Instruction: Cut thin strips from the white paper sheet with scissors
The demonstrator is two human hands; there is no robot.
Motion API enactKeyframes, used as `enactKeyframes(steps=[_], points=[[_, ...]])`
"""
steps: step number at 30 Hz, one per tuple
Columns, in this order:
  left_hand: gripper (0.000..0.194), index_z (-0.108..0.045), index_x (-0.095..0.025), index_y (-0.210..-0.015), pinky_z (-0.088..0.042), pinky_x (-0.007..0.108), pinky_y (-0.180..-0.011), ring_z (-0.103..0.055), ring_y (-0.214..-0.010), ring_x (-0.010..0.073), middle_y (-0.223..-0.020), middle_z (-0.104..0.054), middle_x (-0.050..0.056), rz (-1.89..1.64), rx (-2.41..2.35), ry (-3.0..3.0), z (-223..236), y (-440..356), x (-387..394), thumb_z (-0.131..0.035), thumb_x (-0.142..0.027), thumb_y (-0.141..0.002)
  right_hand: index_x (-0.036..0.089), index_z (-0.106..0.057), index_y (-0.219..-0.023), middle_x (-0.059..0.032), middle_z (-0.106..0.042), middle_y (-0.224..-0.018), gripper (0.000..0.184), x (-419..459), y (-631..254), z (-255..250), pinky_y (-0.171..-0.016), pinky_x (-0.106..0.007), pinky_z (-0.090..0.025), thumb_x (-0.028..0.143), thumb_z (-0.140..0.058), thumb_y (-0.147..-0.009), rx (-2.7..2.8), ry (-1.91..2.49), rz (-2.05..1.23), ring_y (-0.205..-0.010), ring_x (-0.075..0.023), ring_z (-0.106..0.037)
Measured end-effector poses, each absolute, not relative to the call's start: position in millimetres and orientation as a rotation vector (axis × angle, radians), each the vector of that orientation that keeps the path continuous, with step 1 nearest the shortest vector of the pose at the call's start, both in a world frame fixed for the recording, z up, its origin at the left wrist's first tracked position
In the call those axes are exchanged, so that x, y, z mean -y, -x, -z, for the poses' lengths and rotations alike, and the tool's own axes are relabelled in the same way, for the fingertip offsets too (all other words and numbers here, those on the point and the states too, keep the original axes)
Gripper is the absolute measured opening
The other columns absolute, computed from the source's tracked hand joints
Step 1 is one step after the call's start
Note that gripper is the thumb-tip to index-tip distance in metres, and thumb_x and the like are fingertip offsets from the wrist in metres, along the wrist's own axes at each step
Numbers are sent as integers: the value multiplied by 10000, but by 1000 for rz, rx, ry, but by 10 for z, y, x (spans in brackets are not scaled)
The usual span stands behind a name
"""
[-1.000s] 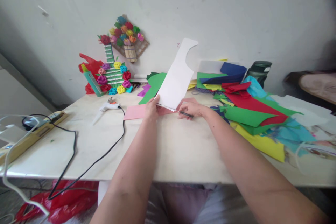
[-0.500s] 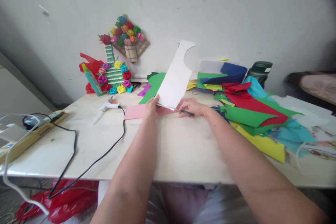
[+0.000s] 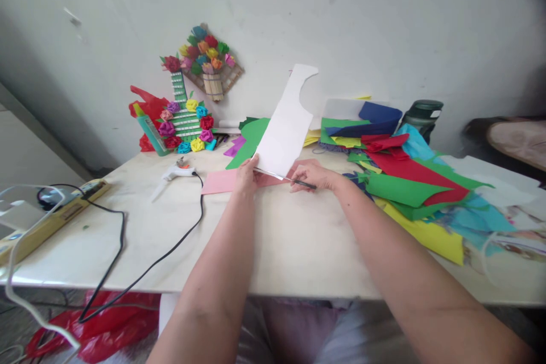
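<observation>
A large white sheet of paper or card with a curved notch in its right side stands tilted up above the table. My left hand pinches its lower left corner. My right hand is closed on a pair of scissors with a dark handle. Their thin silvery blades lie along the sheet's bottom edge and point left toward my left hand. Beneath both hands a pink strip lies on the table, partly covered. A green sheet lies behind the white one.
On the left, a white glue gun trails a black cord toward a power strip. Behind it stand a glue bottle and a flower-decorated guitar shape. Coloured sheets pile up at right, near a dark green bottle.
Almost nothing differs. The white sheet's top has shifted very slightly, while both hands and the scissors hold nearly the same place.
</observation>
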State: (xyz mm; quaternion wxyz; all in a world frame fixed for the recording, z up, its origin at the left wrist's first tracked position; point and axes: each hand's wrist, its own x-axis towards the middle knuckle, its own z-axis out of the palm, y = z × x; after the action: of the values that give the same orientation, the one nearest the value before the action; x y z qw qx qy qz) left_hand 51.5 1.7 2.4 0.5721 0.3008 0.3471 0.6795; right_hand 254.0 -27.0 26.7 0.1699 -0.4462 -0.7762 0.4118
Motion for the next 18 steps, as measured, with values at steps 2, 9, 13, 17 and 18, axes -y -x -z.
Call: enactKeyframes(steps=[2, 9, 13, 17, 18], points=[[205, -533, -135, -680, -467, 242, -549, -564, -550, 117, -616, -590, 16, -1592, -817, -719, -11, -516, -25, -696, -253, -644, 131, -630, -764, 44, -483, -468, 466, 249, -2545, -246, -382, -182, -326, 523, -715, -526, 2200, 1281, -1174, -402, -54, -414], [239, -522, -139, -650, -457, 234, -545, -556, -553, 113, -607, -578, 11, -1561, -830, -749, 8, -532, -22, -716, -275, -618, 141, -627, -738, 38, -494, -454, 491, 215, -2537, -216, -376, -180, -330, 566, -713, -508, 2165, 1376, -1197, -386, -54, -421], [240, -517, -142, -645, -456, 242, -548, -553, -551, 114, -612, -575, 12, -1570, -831, -740, 25, -530, -40, -716, -272, -620, 140, -619, -719, 43, -478, -451, 479, 226, -2535, -215, -376, -176, -317, 569, -702, -523, 2181, 1338, -1167, -390, -50, -408], [220, -524, -140, -654, -448, 238, -542, -552, -544, 112, -613, -575, 13, -1580, -841, -731, 27, -528, -53, -703, -267, -637, 132, -618, -691, 51, -449, -433, 461, 242, -2537, -232, -377, -176, -296, 560, -694, -537, 2194, 1288, -1141, -385, -45, -383], [211, -526, -139, -658, -446, 234, -540, -551, -542, 110, -611, -575, 12, -1585, -840, -728, 22, -528, -51, -699, -260, -642, 130, -621, -692, 52, -443, -430, 457, 243, -2538, -234, -376, -177, -291, 556, -691, -543, 2201, 1274, -1139, -384, -44, -377]])
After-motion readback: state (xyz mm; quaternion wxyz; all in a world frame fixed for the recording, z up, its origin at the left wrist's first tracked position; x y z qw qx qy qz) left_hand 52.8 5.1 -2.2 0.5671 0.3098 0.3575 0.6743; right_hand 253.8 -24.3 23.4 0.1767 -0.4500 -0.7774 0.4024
